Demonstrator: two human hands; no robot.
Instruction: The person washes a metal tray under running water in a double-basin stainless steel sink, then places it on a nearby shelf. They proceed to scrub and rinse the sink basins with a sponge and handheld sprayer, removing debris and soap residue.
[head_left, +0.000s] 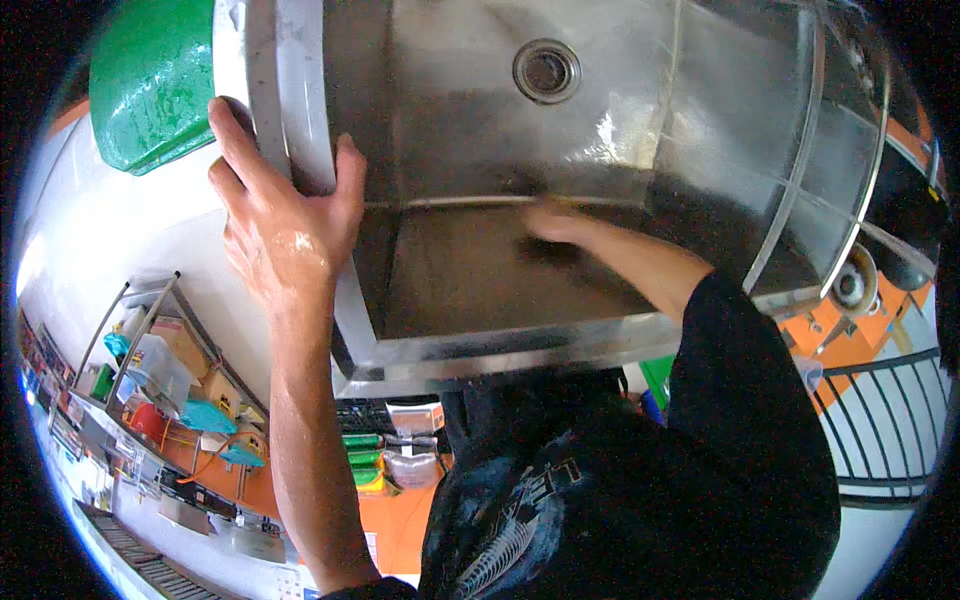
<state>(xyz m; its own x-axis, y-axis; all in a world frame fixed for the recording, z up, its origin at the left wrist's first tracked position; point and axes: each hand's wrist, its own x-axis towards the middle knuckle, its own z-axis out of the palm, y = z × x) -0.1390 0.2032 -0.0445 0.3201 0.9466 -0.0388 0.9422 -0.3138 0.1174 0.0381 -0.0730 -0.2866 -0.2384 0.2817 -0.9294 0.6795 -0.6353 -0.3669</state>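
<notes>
My left hand (289, 217), wet on its back, grips the left rim of a stainless steel sink (525, 341), its thumb over the inner edge and its fingers on the outer side. Inside the basin, my right hand (555, 221) is blurred near the wall closest to me; whether it holds something cannot be made out. A round drain strainer (547, 71) sits in the basin's floor beyond that hand. Just left of the rim, a wet green plastic container (154, 90) stands near my left fingertips.
A second steel compartment (832, 165) adjoins on the right. A metal pot (855, 281) and a black metal railing (885, 427) are at the far right. On the left is a metal rack (142, 330) with boxes and plastic bins. Green packages (364, 457) lie below the sink.
</notes>
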